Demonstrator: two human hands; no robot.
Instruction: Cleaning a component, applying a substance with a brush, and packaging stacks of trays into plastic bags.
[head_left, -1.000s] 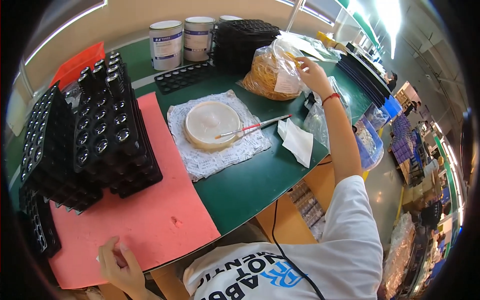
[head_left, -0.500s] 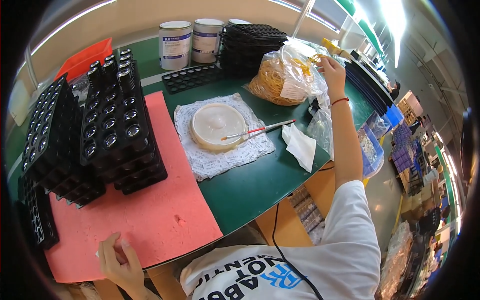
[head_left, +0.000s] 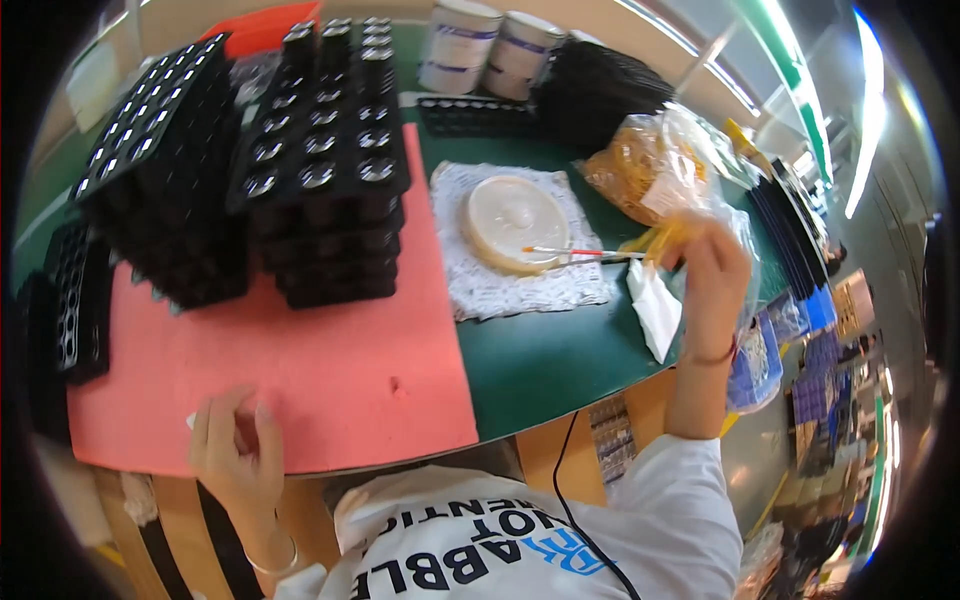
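My right hand is closed on a few yellow rubber bands, blurred by motion, above the end of a red-handled paintbrush. Just beyond it sits a clear plastic bag full of the same bands. The brush lies across a round, shallow white dish, which rests on a printed paper sheet. Near the front edge of a pink foam mat, my left hand rests with curled fingers. A small white bit shows at its fingertips; what it is cannot be made out.
Stacked black trays of shiny round-topped parts stand on the mat, beside a second, tilted stack. White cans and piled black trays line the back. A folded white tissue lies near the right edge.
My right hand has come away from the bag toward me, bringing yellow rubber bands over the brush. The whole view has shifted; my left hand remains on the pink mat.
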